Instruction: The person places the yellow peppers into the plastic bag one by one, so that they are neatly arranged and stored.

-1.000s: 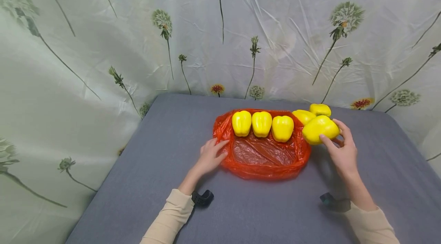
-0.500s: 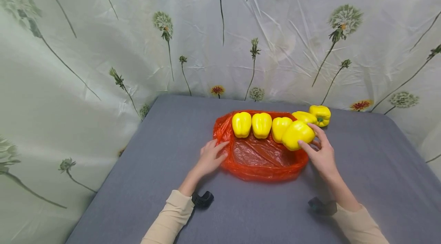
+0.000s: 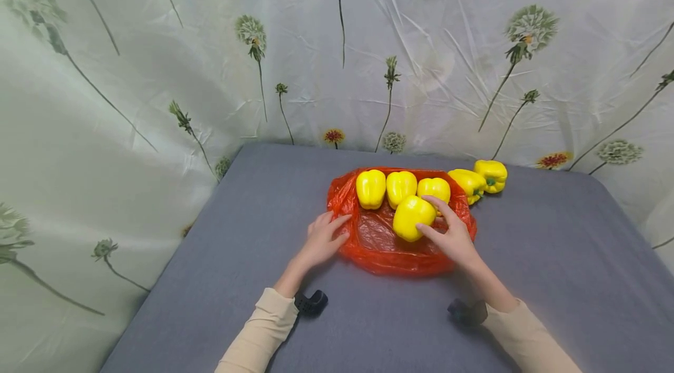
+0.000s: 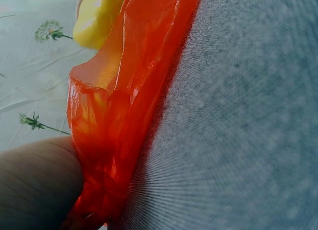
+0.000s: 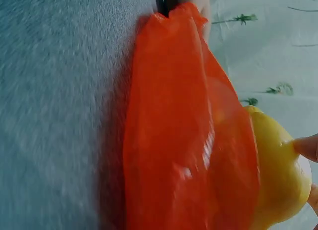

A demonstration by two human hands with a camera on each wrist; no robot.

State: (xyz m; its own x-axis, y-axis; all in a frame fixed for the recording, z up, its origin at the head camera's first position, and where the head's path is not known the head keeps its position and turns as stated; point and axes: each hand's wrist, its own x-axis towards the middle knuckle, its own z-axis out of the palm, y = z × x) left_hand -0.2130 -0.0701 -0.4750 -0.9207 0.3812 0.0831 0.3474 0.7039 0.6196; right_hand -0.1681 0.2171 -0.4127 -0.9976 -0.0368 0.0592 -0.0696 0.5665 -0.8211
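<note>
An orange plastic bag (image 3: 392, 256) lies spread on the grey table (image 3: 263, 203). Three yellow peppers (image 3: 371, 188) stand in a row on its far part. My right hand (image 3: 447, 232) grips a fourth yellow pepper (image 3: 412, 218) over the bag's middle; the right wrist view shows this pepper (image 5: 278, 170) behind the orange bag (image 5: 184, 140). My left hand (image 3: 321, 239) rests with straight fingers on the bag's left edge, and in the left wrist view it touches the bag (image 4: 119, 115). Two more yellow peppers (image 3: 491, 175) lie on the table right of the bag.
A pale curtain (image 3: 158, 69) printed with flowers hangs behind and to the left of the table. Black wrist straps (image 3: 312, 301) sit at both cuffs. Bare grey cloth stretches in front of the bag and to its right.
My right hand has carried the yellow pepper leftward from beside the bag's right edge to over the bag's middle. The left hand has stayed on the bag's left edge.
</note>
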